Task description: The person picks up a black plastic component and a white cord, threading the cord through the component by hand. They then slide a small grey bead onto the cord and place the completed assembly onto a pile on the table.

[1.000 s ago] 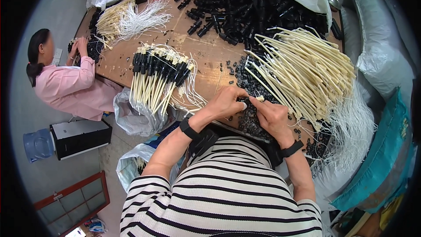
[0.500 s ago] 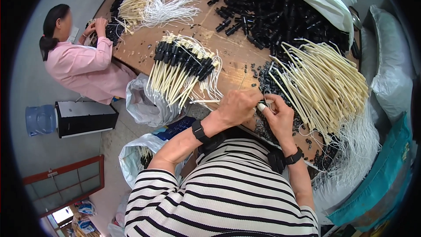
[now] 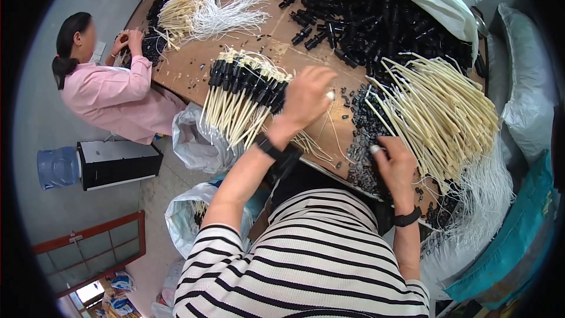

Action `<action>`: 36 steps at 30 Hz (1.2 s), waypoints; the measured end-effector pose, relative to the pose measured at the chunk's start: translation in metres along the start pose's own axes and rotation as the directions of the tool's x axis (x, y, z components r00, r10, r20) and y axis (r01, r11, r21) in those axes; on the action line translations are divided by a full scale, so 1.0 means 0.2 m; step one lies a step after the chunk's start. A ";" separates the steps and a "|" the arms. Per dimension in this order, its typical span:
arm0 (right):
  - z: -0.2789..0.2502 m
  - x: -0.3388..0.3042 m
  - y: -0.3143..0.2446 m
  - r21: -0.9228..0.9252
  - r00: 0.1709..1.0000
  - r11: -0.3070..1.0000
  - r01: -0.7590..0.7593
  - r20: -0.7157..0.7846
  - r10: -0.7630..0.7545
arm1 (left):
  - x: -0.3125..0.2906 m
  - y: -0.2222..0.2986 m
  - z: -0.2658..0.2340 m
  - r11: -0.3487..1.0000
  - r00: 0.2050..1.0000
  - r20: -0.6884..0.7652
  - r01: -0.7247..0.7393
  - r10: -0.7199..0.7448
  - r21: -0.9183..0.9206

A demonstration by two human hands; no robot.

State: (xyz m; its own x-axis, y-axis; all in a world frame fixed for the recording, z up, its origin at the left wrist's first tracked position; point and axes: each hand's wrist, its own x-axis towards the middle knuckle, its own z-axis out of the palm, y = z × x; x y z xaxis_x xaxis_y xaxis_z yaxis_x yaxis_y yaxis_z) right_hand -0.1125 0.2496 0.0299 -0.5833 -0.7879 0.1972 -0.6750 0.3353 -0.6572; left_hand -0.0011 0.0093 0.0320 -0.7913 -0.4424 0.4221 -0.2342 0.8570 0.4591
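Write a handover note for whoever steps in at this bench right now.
Left hand: over the finished black-capped tubes, closed on something not clearly seen.
Right hand: on the small black parts, beside the loose cream tubes.
Done: one fanned bundle of capped tubes.
Left: a large heap of uncapped tubes; big black fittings fill the white bag.

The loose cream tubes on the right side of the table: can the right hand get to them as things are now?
Probably yes. The right hand rests on the small black parts, right beside the loose cream tubes, and nothing lies between them.
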 end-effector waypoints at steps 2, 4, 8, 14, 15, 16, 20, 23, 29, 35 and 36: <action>-0.08 0.00 0.07 -0.244 0.997 0.969 -0.029 -0.071 0.011 | 0.13 -0.02 0.13 1.000 1.000 0.002 -0.018 0.018 0.000; -0.13 -0.02 0.11 -0.383 0.994 0.921 -0.066 -0.110 0.026 | 0.22 -0.09 0.25 0.999 0.999 0.008 -0.045 0.045 -0.011; -0.12 -0.04 0.18 -0.459 0.985 0.872 -0.170 -0.047 0.167 | 0.30 -0.14 0.34 0.993 0.997 0.080 -0.011 0.002 0.120; -0.16 0.00 0.13 -0.423 0.992 0.906 -0.024 -0.119 -0.029 | 0.27 -0.20 0.32 0.956 0.994 0.093 -0.082 0.058 0.281; -0.16 0.00 0.13 -0.335 0.988 0.942 0.012 -0.139 -0.062 | 0.26 -0.19 0.30 0.956 0.993 0.096 -0.089 0.064 0.280; -0.16 0.00 0.12 -0.245 0.982 0.968 0.051 -0.162 -0.093 | 0.24 -0.17 0.28 0.964 0.987 0.057 -0.160 0.152 0.211; -0.17 -0.01 0.05 -0.311 0.970 0.948 0.066 -0.201 -0.134 | 0.14 -0.06 0.22 0.986 0.992 0.093 -0.067 0.082 -0.152; -0.18 -0.05 0.02 -0.080 0.985 0.997 0.019 -0.172 -0.033 | 0.07 0.02 0.16 0.899 0.976 0.209 0.139 -0.055 -0.415; -0.18 -0.08 0.03 0.036 0.995 0.998 0.055 -0.088 -0.052 | 0.02 0.02 0.09 0.808 0.850 0.506 0.397 -0.145 -0.436; -0.21 -0.07 0.02 0.127 0.999 0.991 0.029 0.011 -0.031 | -0.02 -0.03 0.08 0.889 0.911 0.394 0.077 0.121 -0.451; -0.20 -0.07 0.00 0.138 0.998 0.990 0.040 0.044 -0.046 | -0.03 -0.03 0.08 0.890 0.913 0.392 0.079 0.117 -0.449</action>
State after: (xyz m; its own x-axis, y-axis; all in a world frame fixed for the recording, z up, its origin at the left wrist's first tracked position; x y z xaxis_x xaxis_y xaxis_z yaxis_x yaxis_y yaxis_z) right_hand -0.1228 0.2809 0.0556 -0.5311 -0.8245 0.1952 -0.6291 0.2294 -0.7427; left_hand -0.0045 0.0118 0.0136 -0.9708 -0.1997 0.1326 -0.0170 0.6092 0.7929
